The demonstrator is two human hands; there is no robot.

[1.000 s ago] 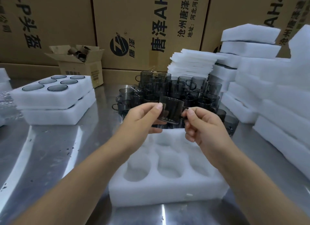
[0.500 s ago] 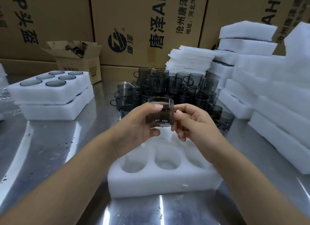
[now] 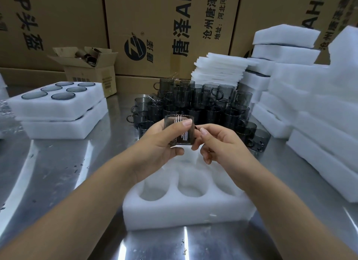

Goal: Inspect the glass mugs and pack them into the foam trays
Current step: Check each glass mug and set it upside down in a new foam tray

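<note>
A smoky grey glass mug (image 3: 181,132) is held upright above the far end of a white foam tray (image 3: 186,207) with round hollows that hold nothing. My left hand (image 3: 157,145) grips the mug's body, thumb across its front. My right hand (image 3: 219,143) is at the mug's right side, fingers curled where the handle sits; the handle itself is hidden. Behind the hands stands a stacked pile of several more grey mugs (image 3: 205,103).
Two stacked foam trays (image 3: 58,112), the top one filled with mugs, sit at the left. White foam blocks (image 3: 313,104) and thin foam sheets (image 3: 220,70) pile up at the right. A small open carton (image 3: 89,70) and large cartons stand behind on the steel table (image 3: 58,172).
The mug has been turned from tilted to upright between my hands. My left thumb now lies across its front. Both hands stay above the tray's far end.
</note>
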